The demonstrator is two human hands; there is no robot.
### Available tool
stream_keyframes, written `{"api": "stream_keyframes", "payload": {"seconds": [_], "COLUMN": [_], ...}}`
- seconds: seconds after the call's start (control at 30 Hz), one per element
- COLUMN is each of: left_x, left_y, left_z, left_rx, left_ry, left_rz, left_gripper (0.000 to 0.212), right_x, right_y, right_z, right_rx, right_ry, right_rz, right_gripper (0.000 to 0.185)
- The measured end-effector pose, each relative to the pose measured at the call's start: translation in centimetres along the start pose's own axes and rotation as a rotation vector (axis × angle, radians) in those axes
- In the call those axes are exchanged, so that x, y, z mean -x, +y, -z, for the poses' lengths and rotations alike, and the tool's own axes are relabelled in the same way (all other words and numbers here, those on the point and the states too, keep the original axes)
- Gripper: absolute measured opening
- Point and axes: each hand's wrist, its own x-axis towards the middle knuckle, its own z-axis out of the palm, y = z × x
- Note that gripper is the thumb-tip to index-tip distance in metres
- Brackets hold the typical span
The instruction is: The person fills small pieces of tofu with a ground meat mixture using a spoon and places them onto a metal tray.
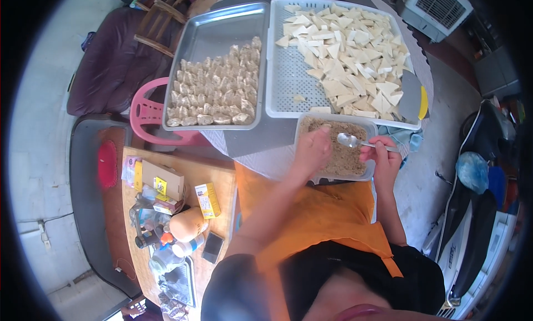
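Note:
A clear plastic container (370,171) filled with brown crumbly mince sits at the near edge of the round table. My left hand (314,148) is curled over its left part; whether anything is inside the fingers is hidden. My right hand (383,154), at the container's right rim, grips a metal spoon (349,140) whose bowl hangs over the mince. Beyond it, a white perforated plastic tray (291,88) holds a heap of pale triangular pieces, seemingly tofu. A metal tray (220,29) at the left bears rows of brownish, lumpy pieces across its near part.
A grey blade-like tool with a yellow edge (423,102) lies at the white tray's right side. A blue cloth (406,138) lies beside the container. At the lower left, a wooden table (220,175) carries boxes, jars and a phone (213,247). A pink chair (145,108) stands by the metal tray.

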Motion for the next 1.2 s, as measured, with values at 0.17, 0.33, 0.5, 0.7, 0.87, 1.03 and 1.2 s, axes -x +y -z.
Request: {"api": "stream_keyframes", "payload": {"seconds": [0.17, 0.33, 0.5, 0.7, 0.87, 1.03, 1.2], "left_x": [0.0, -1.3, 0.3, -0.8, 0.2, 0.1, -0.6], "left_y": [0.2, -0.5, 0.5, -1.2, 0.1, 0.2, 0.1], "left_z": [-0.3, 1.5, -1.1, 1.2, 0.5, -0.3, 1.0], "left_rx": [-0.039, 0.233, -0.622, -0.383, -0.293, -0.270, 0.149], "left_ry": [0.013, -0.312, -0.089, -0.065, -0.034, -0.017, -0.247], "left_rz": [-0.107, -0.204, -0.590, -0.520, -0.256, -0.269, -0.108], "left_gripper": [0.044, 0.034, 0.018, 0.034, 0.020, 0.017, 0.032], "right_x": [0.2, 0.7, 1.0, -0.2, 0.0, 0.6, 0.8], "right_y": [-0.2, -0.8, -1.2, -1.8, -1.4, -0.3, 0.1], "right_z": [-0.1, -0.4, -1.3, -0.3, 0.3, 0.3, -0.4], "right_rx": [0.078, 0.102, -0.118, -0.035, 0.007, -0.026, 0.005], "right_ry": [-0.021, -0.136, -0.117, -0.034, -0.047, -0.076, -0.116], "right_rz": [0.033, -0.067, -0.235, -0.032, 0.004, -0.045, -0.044], "right_gripper": [0.018, 0.017, 0.020, 0.021, 0.018, 0.016, 0.017]}}
